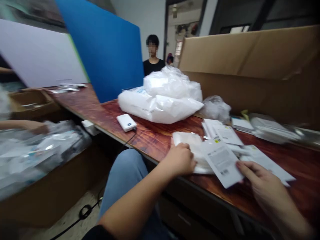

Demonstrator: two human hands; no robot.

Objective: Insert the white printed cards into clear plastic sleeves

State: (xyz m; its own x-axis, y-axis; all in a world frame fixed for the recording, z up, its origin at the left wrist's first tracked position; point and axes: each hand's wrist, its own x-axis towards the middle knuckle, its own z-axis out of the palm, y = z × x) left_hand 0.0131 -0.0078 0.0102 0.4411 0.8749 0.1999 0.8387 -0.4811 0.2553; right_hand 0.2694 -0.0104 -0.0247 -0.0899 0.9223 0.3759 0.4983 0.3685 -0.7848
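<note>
In the head view, my right hand [262, 181] pinches a white printed card [221, 163] at its right edge, thumb on top. The card bears small text, a barcode and a yellow mark, and is tilted above the table. My left hand [181, 159] rests on a stack of clear plastic bags [185, 136] at the table's front edge, its fingers curled over the bags. The fingertips are partly hidden. Behind the held card lie more white printed cards [228, 135], loosely piled, and others [267, 163] spread beside my right hand.
Large white plastic bags [160, 106] are heaped on the reddish table [105, 116]. A white power bank [126, 122] with a cable sits nearer. Around are a blue panel [112, 50], a big cardboard box [240, 56] and a carton of packets [50, 186] with another person's hand [37, 127].
</note>
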